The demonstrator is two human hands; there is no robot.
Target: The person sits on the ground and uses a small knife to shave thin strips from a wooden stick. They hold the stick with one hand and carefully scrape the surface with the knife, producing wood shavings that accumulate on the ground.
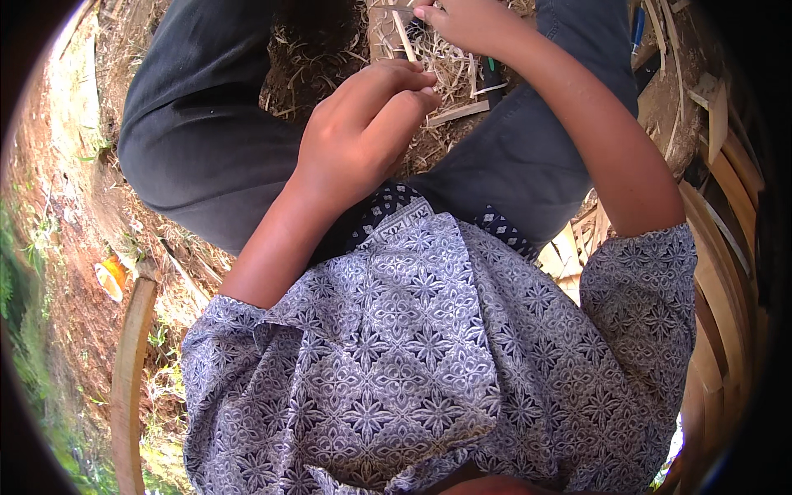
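My left hand [363,128] is closed in front of my lap, with a thin pale wooden strip [403,35] coming out past its fingers and running up toward the top edge. At the top, my right hand [466,21] is closed around what looks like a knife. Its narrow grey blade [391,8] points left and lies across the strip, while the handle is hidden in the fingers. Part of the right hand is cut off by the picture's edge. Curly wood shavings [454,74] cover the ground just beyond the left hand.
My bent legs in dark trousers [198,157] frame the work spot. A dark object with a green part [492,76] lies by a short wood piece [458,113]. Long wooden slats [716,280] are piled at the right. A curved wooden post [130,379] stands left, near an orange scrap [110,277].
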